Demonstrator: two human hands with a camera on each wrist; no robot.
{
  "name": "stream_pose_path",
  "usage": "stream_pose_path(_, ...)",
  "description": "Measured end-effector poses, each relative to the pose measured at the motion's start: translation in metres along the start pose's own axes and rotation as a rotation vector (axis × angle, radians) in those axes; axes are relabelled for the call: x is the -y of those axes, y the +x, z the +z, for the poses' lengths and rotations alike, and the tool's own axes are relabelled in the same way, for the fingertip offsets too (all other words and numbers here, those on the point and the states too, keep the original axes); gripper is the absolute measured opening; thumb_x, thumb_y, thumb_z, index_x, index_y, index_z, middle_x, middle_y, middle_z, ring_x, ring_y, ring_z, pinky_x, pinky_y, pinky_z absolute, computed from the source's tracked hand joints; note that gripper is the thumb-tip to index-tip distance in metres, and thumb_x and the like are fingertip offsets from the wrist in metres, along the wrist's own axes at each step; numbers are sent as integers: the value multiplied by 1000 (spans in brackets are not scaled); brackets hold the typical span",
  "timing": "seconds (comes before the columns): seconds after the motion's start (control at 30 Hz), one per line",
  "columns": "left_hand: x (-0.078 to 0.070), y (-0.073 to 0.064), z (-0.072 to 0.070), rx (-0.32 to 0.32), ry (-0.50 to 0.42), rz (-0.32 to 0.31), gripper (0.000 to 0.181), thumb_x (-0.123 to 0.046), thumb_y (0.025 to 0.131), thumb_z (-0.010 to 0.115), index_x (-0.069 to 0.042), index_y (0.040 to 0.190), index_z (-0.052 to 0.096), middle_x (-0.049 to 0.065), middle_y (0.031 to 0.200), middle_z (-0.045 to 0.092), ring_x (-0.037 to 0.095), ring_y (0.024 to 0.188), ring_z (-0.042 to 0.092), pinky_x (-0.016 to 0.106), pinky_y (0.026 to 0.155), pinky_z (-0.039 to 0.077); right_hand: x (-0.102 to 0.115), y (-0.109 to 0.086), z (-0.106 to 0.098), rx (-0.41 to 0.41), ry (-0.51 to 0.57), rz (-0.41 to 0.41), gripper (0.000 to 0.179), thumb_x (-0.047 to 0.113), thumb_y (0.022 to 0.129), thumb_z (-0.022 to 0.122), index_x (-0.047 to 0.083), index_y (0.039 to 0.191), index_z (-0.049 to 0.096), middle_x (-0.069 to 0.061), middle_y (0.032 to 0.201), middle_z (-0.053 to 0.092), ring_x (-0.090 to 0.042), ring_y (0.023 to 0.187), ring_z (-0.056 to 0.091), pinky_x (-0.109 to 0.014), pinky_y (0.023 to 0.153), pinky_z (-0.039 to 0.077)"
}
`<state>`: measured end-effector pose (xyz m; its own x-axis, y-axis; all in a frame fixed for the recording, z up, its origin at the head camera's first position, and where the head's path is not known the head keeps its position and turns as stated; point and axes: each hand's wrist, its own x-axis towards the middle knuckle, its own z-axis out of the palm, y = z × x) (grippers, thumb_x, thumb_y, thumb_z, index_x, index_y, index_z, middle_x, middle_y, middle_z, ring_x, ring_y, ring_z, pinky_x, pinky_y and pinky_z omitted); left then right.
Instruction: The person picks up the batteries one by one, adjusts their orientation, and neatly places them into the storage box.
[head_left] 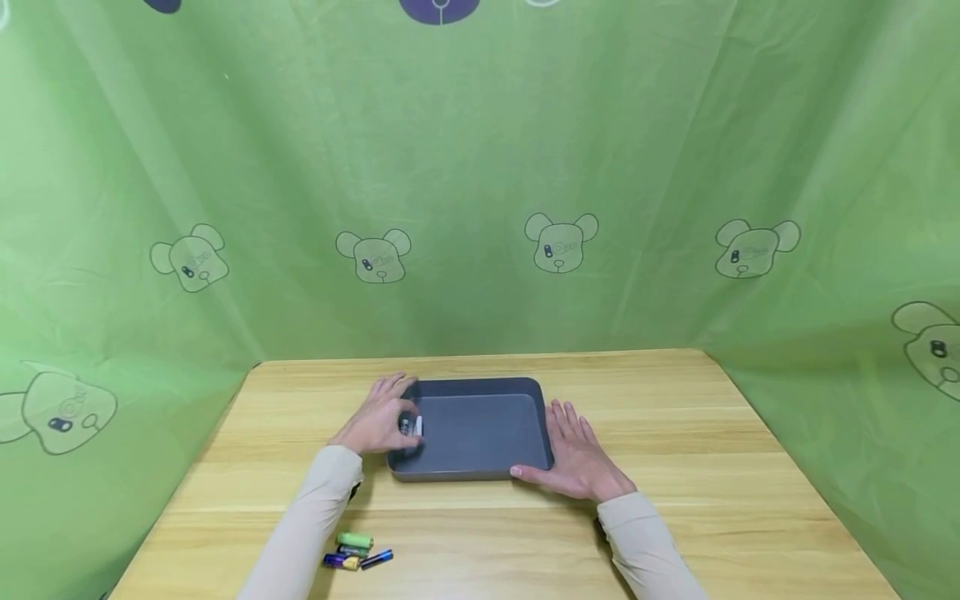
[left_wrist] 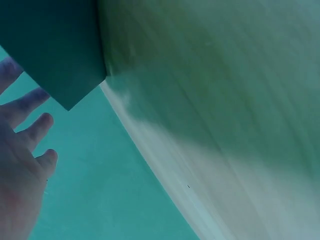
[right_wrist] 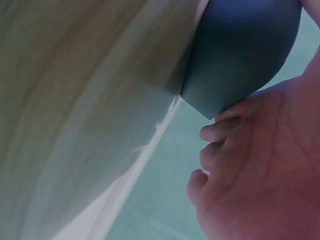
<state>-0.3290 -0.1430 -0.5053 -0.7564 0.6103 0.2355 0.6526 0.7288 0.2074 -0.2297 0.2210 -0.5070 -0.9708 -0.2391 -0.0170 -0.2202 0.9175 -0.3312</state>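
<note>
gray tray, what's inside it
Inside the tray, a small white piece and a darker piece show near the left hand. Whatever that hand covers at this end cannot be seen.

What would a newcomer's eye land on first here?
First, the dark-grey rectangular tray with raised walls, between the left hand and right hand. Behind the light wood-grain table, a green curtain printed with cartoon animal heads. Then multicoloured cylindrical batteries clustered nearer the camera, left of centre.

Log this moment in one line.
tray: on table | small items: at tray's left end | left hand: at left side | right hand: touching right side | batteries: on table
</note>
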Motion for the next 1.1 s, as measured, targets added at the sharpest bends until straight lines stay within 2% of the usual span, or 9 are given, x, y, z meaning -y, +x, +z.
stream_pose_path(0.2,0,2,3,22,31,11,43,-49,76,85,-14,100,79,22,161,44,46,152,34,68,126,20,0,0,1,0,-4,-6,127,82,84,57,-7,162,10,-27,172,4,-45,161,3,-60,132,9)
stream_pose_path(0.43,0,3,4,29,65,26,43,-51,77,84,-16,102,80,20,159,47,47,151,36,70,124,23,-1,1,2,-2,-8,-7,128,82,84,57,-6,162,8,-28,172,6,-45,161,4,-60,132,9)
stream_pose_path(0.67,-1,4,4,48,69,13,43,-51,77,82,-16,102,80,19,158,48,46,151,36,70,125,21,-2,0,2,7,-7,1,128,83,84,57,-6,162,8,-28,172,6,-45,161,3,-60,132,8)
stream_pose_path(0.9,1,3,6,51,95,11,44,-53,78,80,-17,104,79,19,156,50,44,149,39,72,122,24,-1,1,1,22,-7,5,129,84,84,56,-6,162,6,-27,172,2,-45,161,0,-60,132,7)
stream_pose_path(1.1,2,3,7,52,100,0,46,-54,78,79,-18,107,78,18,156,51,44,150,39,74,121,25,0,1,0,10,-3,7,128,83,84,57,-6,162,8,-27,172,4,-45,161,2,-60,132,8)
